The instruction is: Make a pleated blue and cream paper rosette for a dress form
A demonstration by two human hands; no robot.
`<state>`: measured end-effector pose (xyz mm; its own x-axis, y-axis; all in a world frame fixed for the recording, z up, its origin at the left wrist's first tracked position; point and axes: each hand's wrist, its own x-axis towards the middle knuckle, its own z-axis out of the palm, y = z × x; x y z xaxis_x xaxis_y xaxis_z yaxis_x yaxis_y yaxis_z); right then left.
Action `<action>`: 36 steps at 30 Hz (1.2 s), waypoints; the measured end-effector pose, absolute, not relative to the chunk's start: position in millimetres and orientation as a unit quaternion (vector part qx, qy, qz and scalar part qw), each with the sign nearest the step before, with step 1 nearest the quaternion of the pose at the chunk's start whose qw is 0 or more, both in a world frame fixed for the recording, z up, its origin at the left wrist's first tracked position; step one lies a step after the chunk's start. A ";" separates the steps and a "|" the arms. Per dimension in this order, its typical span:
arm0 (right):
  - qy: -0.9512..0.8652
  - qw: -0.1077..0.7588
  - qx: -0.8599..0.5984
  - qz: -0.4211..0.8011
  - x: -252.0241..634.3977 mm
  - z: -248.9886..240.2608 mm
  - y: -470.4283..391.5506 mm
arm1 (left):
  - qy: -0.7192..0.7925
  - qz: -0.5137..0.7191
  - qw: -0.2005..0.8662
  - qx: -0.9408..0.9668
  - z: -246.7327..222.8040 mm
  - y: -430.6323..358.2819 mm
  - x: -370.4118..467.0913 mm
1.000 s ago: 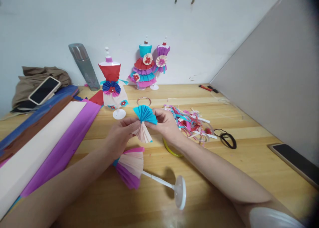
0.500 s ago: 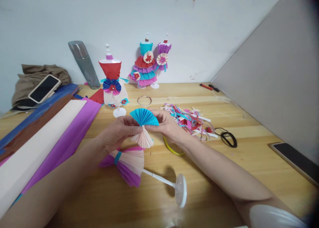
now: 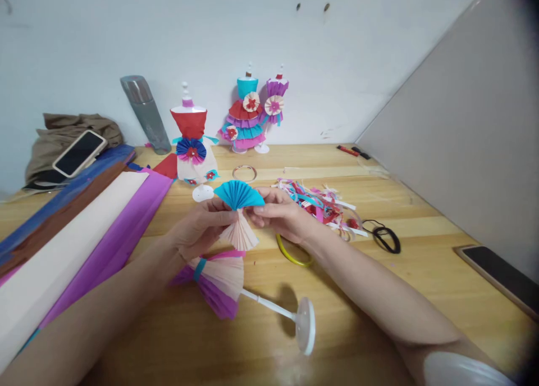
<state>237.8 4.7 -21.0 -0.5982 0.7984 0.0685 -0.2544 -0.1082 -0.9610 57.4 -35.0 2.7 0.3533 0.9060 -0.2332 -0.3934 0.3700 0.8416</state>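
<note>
Between the left hand (image 3: 204, 220) and right hand (image 3: 286, 210), closed fingers pinch a pleated turquoise-and-cream paper fan (image 3: 238, 196), long axis crosswise to the gap.

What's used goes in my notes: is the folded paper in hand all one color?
No, the folded paper between the left hand and right hand is blue above and cream below.

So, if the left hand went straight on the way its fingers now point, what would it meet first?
Beyond the blue-and-cream pleated paper in its grip, the left hand would probably meet the right hand first, though one view leaves the exact depth unclear.
</note>
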 end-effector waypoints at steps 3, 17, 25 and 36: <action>-0.639 0.455 -0.254 0.566 239.6 -25.3 5.7 | 0.358 0.467 0.742 0.320 -0.3 -32.0 56.2; -0.799 0.478 -0.192 0.311 245.3 -12.5 -4.8 | 0.356 0.528 0.713 0.294 -1.7 -35.4 56.6; -0.815 0.478 -0.215 0.247 242.6 -6.1 -10.2 | 0.370 0.534 0.698 0.302 -0.3 -37.3 60.8; -0.846 0.432 -0.272 0.153 241.7 -0.7 -17.4 | 0.364 0.550 0.699 0.276 -1.0 -37.7 63.6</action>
